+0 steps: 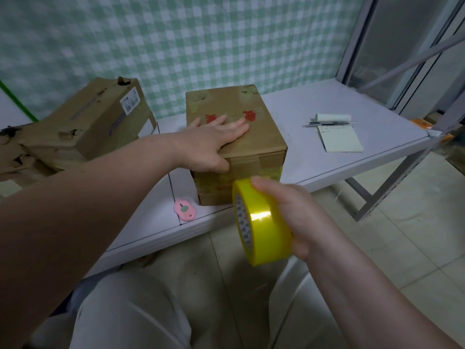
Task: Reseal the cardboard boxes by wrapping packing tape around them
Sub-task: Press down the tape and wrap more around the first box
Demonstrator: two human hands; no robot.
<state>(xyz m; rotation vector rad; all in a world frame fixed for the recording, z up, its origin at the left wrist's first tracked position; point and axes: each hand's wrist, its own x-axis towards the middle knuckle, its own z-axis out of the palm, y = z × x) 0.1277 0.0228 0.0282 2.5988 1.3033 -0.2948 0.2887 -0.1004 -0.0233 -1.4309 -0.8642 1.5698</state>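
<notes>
Knees (130, 311) in pale trousers sit below the white counter (302, 102), where the cardboard box (261, 147) stands. Left hand (214, 144) lies flat on its top; right hand (297, 215) grips the yellow tape roll (264, 222) before its front face. Pink cutter (184, 209) lies beside.

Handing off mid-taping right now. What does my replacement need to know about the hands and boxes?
Left hand: flat on top of the middle box, thumb over its front edge.
Right hand: grips the yellow tape roll just in front of the box's front face.
Done: a tape strip shows across the top edge onto that face.
To do: finish this wrap, cut it with the pink cutter lying on the table beside the box, then tape the torn box at left.
</notes>
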